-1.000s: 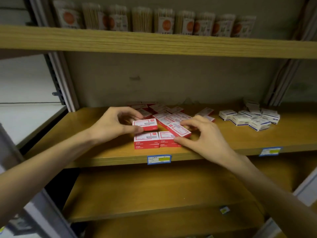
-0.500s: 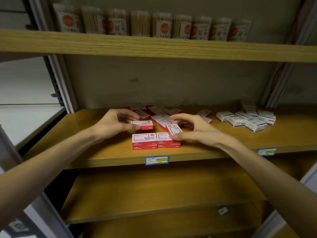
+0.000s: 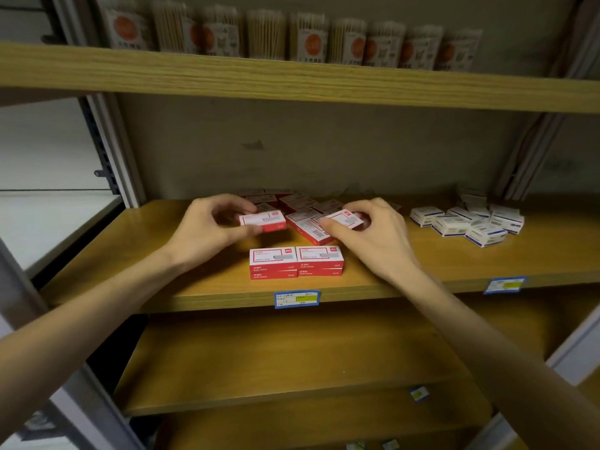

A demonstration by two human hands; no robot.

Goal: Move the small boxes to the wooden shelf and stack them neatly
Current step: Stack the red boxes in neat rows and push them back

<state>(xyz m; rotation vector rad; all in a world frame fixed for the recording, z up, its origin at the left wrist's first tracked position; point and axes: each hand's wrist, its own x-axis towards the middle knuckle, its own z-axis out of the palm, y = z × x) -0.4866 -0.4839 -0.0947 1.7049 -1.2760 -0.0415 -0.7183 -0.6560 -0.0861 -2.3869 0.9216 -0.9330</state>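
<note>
Small red-and-white boxes lie on the wooden shelf [image 3: 130, 261]. Near its front edge two neat stacks [image 3: 295, 263] stand side by side, each two boxes high. My left hand [image 3: 207, 232] pinches one red box [image 3: 263, 220] just above and behind the left stack. My right hand [image 3: 373, 235] grips another red box [image 3: 344, 219] behind the right stack. A loose pile of red boxes [image 3: 298, 206] lies further back, partly hidden by both hands.
White-and-blue boxes [image 3: 467, 222] lie in a heap on the right of the same shelf. Packs of cotton swabs [image 3: 308, 40] line the shelf above. Blue price tags [image 3: 297, 298] hang on the front edge. A lower shelf [image 3: 292, 362] lies below.
Both hands have lifted a little, away from the front stacks. The right hand has picked a red box up off the pile and turned it; the left still holds its box.
</note>
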